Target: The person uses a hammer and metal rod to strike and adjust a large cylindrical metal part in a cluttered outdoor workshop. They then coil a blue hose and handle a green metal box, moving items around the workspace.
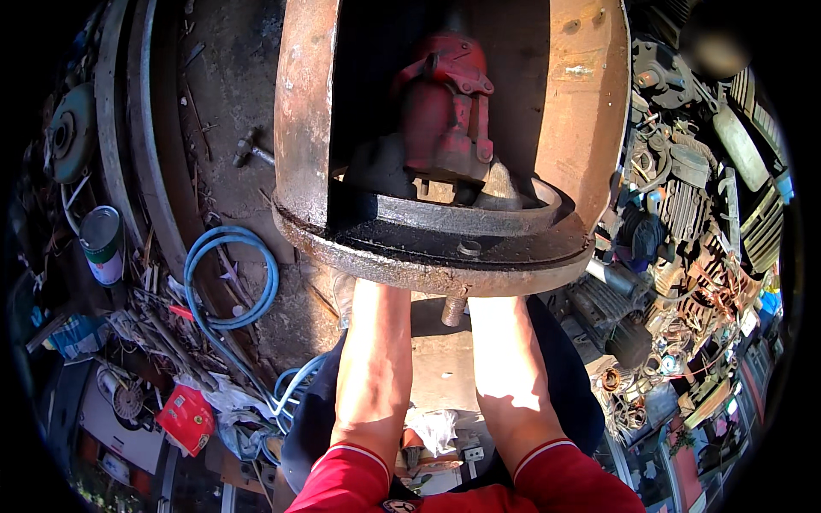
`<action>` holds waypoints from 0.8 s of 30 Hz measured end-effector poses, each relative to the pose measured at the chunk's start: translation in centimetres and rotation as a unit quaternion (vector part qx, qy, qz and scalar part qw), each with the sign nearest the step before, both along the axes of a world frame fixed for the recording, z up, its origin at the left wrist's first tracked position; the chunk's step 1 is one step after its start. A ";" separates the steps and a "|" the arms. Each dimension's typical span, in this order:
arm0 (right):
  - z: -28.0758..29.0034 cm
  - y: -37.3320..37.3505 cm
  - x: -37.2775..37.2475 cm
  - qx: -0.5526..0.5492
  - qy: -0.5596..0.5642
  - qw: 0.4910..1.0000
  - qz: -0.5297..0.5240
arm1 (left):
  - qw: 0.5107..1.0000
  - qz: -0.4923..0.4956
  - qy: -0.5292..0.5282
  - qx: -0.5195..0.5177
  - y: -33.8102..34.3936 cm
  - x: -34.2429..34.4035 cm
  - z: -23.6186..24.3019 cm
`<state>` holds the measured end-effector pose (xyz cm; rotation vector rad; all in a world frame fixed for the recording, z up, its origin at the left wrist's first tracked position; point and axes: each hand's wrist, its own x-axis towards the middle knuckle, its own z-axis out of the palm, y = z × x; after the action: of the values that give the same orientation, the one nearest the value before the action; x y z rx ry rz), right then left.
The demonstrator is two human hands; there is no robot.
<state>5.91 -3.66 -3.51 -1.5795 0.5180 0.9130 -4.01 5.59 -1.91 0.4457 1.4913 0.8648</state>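
Observation:
A rusty steel housing (577, 103) with a dark, greasy round flange (385, 261) holds a red metal tool (432, 120), perhaps a jack. A bolt (455, 309) sticks down below the flange's rim. My forearms (376, 359) run under the flange from the lower edge. Inside, grey shapes at the red tool's lower left (380, 167) and lower right (500, 190) may be my left hand and my right hand in gloves; their fingers are too shadowed or hidden to make out.
Scrap metal parts (684, 197) pile up at the right. At left lie a loose blue hose (256, 308), a metal tool (256, 150), long steel bars (154, 145), a tin (103, 244) and a red packet (186, 419), among debris on the dirty ground (231, 103).

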 end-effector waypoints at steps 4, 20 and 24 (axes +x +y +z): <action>1.0 -2.1 -1.9 -0.002 0.013 1.000 -0.017 | 1.000 0.012 0.022 0.000 -2.3 -1.4 1.7; 0.9 -7.2 -3.0 -0.106 -0.005 0.993 0.053 | 0.983 -0.105 0.039 -0.143 -7.0 -4.4 3.6; -4.0 -8.4 -3.9 -0.015 -0.023 0.997 -0.065 | 0.968 -0.110 0.050 -0.220 -6.8 -4.5 3.6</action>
<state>2.03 -12.07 -7.50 -1.5701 0.5978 0.7721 -8.51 -1.22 1.74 0.3167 1.6375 0.3238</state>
